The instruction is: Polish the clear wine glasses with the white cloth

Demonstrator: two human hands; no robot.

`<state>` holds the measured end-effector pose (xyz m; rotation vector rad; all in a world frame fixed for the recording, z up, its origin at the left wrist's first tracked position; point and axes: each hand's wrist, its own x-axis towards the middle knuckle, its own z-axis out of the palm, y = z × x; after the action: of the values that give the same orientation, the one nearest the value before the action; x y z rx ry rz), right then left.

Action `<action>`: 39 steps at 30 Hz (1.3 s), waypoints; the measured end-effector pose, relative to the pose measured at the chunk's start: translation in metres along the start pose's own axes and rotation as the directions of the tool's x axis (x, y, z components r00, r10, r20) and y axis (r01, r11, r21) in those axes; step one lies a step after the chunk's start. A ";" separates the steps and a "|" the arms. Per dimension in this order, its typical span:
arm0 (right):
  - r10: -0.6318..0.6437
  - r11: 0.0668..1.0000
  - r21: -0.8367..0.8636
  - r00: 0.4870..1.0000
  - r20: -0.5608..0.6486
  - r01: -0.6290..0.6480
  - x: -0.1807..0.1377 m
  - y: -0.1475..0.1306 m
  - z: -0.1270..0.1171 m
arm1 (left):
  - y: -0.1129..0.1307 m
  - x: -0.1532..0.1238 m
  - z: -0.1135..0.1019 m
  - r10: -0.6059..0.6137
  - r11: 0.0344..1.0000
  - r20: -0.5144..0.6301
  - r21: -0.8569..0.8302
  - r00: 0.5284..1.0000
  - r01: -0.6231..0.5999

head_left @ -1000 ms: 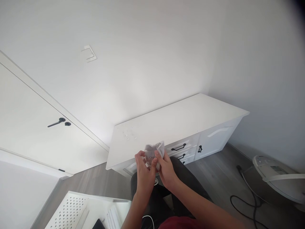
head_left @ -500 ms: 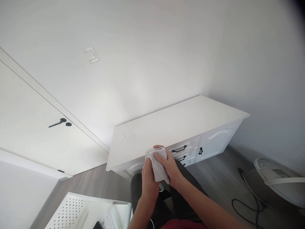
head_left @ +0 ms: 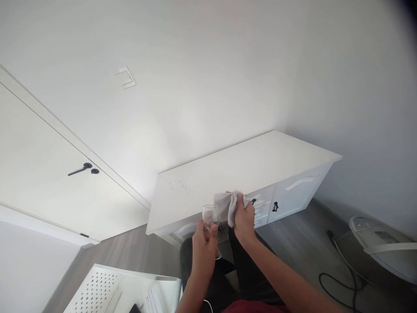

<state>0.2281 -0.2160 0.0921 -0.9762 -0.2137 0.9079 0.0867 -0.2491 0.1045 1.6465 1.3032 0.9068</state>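
Observation:
A clear wine glass point(head_left: 211, 214) stands roughly upright above my lap, its rim facing up and its foot showing below my fingers. My left hand point(head_left: 206, 239) is closed round the lower bowl and stem. Just to the right, my right hand point(head_left: 244, 219) grips a bunched light grey cloth point(head_left: 230, 203). Part of that cloth hangs out to the left, close to the glass rim; whether it touches the glass I cannot tell.
Ahead is a long white cabinet point(head_left: 241, 165) with black handles and clear drops or small bits on its top. A white perforated unit point(head_left: 97, 291) stands at lower left. On the right are a grey-white appliance point(head_left: 381, 248) and a black cable point(head_left: 337, 284).
The cloth, earlier wrapped over the glass between both hands, has come away to the right with my right hand. The glass bowl now shows bare in my left hand.

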 end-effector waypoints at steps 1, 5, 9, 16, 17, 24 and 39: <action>-0.060 0.998 -0.014 0.997 -0.057 0.060 0.005 0.000 -0.001 | 0.002 0.000 0.000 0.019 1.000 0.034 -0.015 0.999 -0.018; 0.250 0.957 0.090 0.941 0.229 -0.277 -0.008 -0.005 0.002 | 0.004 0.000 0.008 0.040 0.996 0.094 -0.081 0.995 -0.033; 0.399 0.803 0.101 0.655 0.642 -0.588 -0.030 -0.014 0.005 | -0.002 0.007 0.011 -0.026 0.986 -0.040 -0.164 0.999 0.019; 0.311 0.860 0.191 0.783 0.538 -0.473 -0.025 -0.002 0.000 | -0.005 0.022 -0.006 -0.107 0.966 0.304 -0.193 0.947 0.171; 0.356 0.850 0.162 0.774 0.524 -0.501 -0.025 0.001 0.000 | -0.005 0.021 -0.006 -0.116 0.969 0.321 -0.170 0.940 0.177; 0.492 0.744 0.231 0.749 0.444 -0.627 -0.015 -0.002 0.002 | -0.011 0.009 0.011 0.023 0.989 0.100 0.146 0.995 -0.038; 0.370 0.848 0.027 0.627 0.686 -0.530 -0.019 0.001 -0.007 | -0.023 0.018 -0.012 -0.026 0.403 0.831 -0.500 0.556 0.767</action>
<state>0.2195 -0.2340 0.0917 -0.4446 -0.4648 1.7143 0.0707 -0.2271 0.0889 0.5970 0.4663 0.3084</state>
